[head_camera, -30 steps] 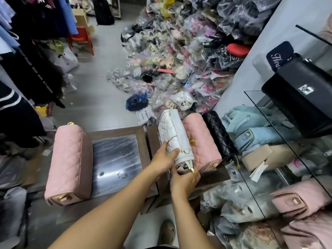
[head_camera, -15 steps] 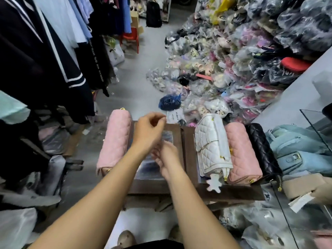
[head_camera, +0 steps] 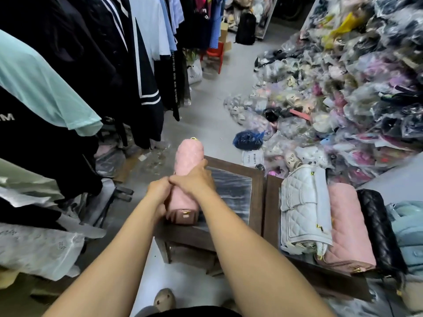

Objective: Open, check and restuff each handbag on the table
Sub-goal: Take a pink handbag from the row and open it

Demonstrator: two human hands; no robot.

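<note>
A pink quilted handbag (head_camera: 188, 156) stands on its long edge at the left side of the dark wooden table (head_camera: 257, 179). My left hand (head_camera: 158, 193) grips its near left side and my right hand (head_camera: 194, 179) lies over its top, both closed on the bag. On the table's right part lies a white quilted handbag (head_camera: 302, 202) with its flap loose and white stuffing paper showing at its near end. A second pink handbag (head_camera: 348, 225) lies beside the white one, then a black quilted handbag (head_camera: 377, 225).
Hanging clothes (head_camera: 80, 65) crowd the left side. A large heap of plastic-wrapped goods (head_camera: 343, 88) covers the floor at the right. Light blue bags (head_camera: 409, 225) sit past the black one. A red stool (head_camera: 214, 54) stands far back. My shoe (head_camera: 164, 299) shows below.
Both hands left the white handbag, crossed the table to the left and took hold of the pink handbag there. The view swung left.
</note>
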